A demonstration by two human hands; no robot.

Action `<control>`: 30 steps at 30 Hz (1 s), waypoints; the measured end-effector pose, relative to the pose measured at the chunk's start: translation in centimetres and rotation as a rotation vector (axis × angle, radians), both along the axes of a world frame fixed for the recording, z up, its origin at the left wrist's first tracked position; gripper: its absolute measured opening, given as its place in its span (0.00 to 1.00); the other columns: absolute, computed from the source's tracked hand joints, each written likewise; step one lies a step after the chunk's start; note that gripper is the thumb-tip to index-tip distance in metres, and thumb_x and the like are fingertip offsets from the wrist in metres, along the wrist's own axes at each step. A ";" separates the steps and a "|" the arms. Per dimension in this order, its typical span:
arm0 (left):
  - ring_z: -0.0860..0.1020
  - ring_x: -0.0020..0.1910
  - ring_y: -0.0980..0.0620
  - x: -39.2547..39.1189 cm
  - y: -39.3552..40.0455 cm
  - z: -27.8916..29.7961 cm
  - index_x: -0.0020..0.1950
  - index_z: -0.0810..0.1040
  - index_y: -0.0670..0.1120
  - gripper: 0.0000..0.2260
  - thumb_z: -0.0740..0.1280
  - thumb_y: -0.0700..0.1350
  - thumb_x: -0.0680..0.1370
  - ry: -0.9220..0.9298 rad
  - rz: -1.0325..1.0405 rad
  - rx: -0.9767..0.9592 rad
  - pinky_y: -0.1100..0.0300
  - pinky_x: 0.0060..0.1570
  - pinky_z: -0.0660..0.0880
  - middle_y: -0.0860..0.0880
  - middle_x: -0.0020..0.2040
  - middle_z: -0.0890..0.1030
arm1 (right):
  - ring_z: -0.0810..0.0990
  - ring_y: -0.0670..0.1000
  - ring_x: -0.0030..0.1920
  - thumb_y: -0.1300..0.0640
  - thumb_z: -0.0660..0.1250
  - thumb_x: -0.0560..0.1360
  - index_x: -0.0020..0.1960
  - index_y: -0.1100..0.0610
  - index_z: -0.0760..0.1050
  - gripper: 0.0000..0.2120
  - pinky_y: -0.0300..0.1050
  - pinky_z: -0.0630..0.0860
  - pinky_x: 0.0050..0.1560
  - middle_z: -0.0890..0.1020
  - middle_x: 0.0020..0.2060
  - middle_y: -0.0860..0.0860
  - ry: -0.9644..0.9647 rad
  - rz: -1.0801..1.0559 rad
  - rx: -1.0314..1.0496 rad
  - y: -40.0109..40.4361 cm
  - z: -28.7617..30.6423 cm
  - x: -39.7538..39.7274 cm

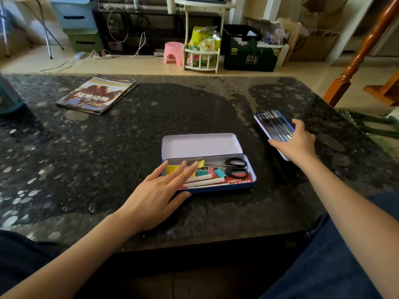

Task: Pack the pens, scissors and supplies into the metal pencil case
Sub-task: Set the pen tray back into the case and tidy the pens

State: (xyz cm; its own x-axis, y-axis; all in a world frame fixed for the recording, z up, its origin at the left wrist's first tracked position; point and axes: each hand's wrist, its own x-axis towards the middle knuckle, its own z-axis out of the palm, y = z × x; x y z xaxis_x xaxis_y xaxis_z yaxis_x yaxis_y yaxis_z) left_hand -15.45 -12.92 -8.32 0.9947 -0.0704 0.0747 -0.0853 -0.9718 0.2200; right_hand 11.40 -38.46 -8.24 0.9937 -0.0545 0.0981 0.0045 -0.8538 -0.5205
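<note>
Head view shows the right hand (299,141) gripping the pen box (273,128), its long axis pointing away-left, right of the pencil case (251,182) that the left hand (159,190) touches with spread fingers.

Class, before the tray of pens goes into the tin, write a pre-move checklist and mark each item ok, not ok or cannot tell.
1. Pencil case lid open: ok.
2. Scissors already inside the case: ok.
3. Right hand grips the pen tray: ok.
4. Left hand clear of the opening: not ok, its fingers lie over the left end.
5. Enough room left for the tray: cannot tell.
</note>
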 end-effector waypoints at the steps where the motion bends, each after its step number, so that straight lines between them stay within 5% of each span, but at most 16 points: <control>1: 0.58 0.74 0.51 -0.2 0.1 0.0 0.75 0.41 0.62 0.28 0.37 0.66 0.75 -0.034 0.001 0.006 0.63 0.72 0.39 0.56 0.74 0.59 | 0.64 0.61 0.68 0.46 0.75 0.66 0.74 0.51 0.56 0.43 0.54 0.69 0.62 0.69 0.67 0.60 -0.027 0.055 0.011 0.4 0.3 -0.3; 3: 0.74 0.64 0.49 -0.3 0.5 0.3 0.74 0.59 0.55 0.26 0.44 0.61 0.78 -0.121 0.029 -0.008 0.64 0.70 0.52 0.53 0.65 0.76 | 0.67 0.58 0.67 0.45 0.77 0.64 0.73 0.48 0.57 0.45 0.52 0.70 0.61 0.70 0.66 0.58 -0.053 0.190 0.040 1.2 1.2 -1.2; 7: 0.83 0.45 0.52 -0.7 1.2 0.7 0.55 0.79 0.49 0.16 0.54 0.51 0.77 -0.202 -0.034 0.150 0.55 0.56 0.74 0.52 0.50 0.84 | 0.73 0.52 0.62 0.46 0.79 0.62 0.72 0.45 0.58 0.45 0.44 0.69 0.57 0.74 0.62 0.52 -0.023 0.532 0.077 2.5 3.4 -4.7; 18: 0.67 0.68 0.56 -1.0 2.8 -0.4 0.55 0.80 0.57 0.21 0.51 0.51 0.72 -0.183 0.081 -0.033 0.53 0.71 0.57 0.53 0.60 0.79 | 0.65 0.43 0.70 0.46 0.80 0.60 0.61 0.27 0.59 0.40 0.51 0.66 0.70 0.69 0.69 0.42 0.361 1.002 0.037 4.8 3.4 -9.9; 21: 0.78 0.55 0.56 -1.0 2.9 0.4 0.45 0.84 0.53 0.20 0.53 0.52 0.69 -0.263 0.191 -0.225 0.51 0.55 0.76 0.53 0.52 0.83 | 0.64 0.39 0.70 0.48 0.80 0.61 0.64 0.31 0.60 0.41 0.47 0.66 0.70 0.68 0.67 0.38 0.372 1.040 0.037 5.0 3.0 -9.5; 24: 0.80 0.34 0.54 -0.8 3.0 1.2 0.39 0.83 0.49 0.12 0.60 0.46 0.71 -0.407 0.369 -0.383 0.55 0.37 0.78 0.53 0.37 0.83 | 0.63 0.36 0.68 0.49 0.79 0.63 0.68 0.36 0.60 0.41 0.41 0.64 0.70 0.65 0.66 0.34 0.389 1.094 0.025 5.4 3.0 -9.5; 25: 0.79 0.35 0.54 -0.6 3.1 1.2 0.41 0.82 0.50 0.09 0.62 0.43 0.72 -0.409 0.400 -0.415 0.55 0.38 0.77 0.53 0.38 0.83 | 0.63 0.36 0.68 0.50 0.79 0.64 0.69 0.36 0.59 0.41 0.40 0.64 0.70 0.64 0.66 0.33 0.405 1.113 0.017 5.5 2.9 -9.5; 27: 0.79 0.52 0.54 -0.2 3.4 0.8 0.57 0.79 0.51 0.11 0.65 0.45 0.75 -0.284 0.371 -0.453 0.58 0.53 0.75 0.54 0.53 0.81 | 0.61 0.37 0.68 0.48 0.78 0.65 0.69 0.35 0.58 0.41 0.42 0.61 0.71 0.63 0.66 0.31 0.421 1.148 -0.022 5.7 2.9 -9.3; 30: 0.60 0.69 0.63 0.2 3.2 0.2 0.74 0.61 0.53 0.34 0.68 0.58 0.71 0.015 0.228 -0.509 0.64 0.69 0.58 0.59 0.69 0.64 | 0.59 0.40 0.71 0.44 0.76 0.65 0.69 0.33 0.56 0.40 0.54 0.51 0.75 0.59 0.65 0.26 0.386 1.164 -0.139 6.1 2.9 -8.7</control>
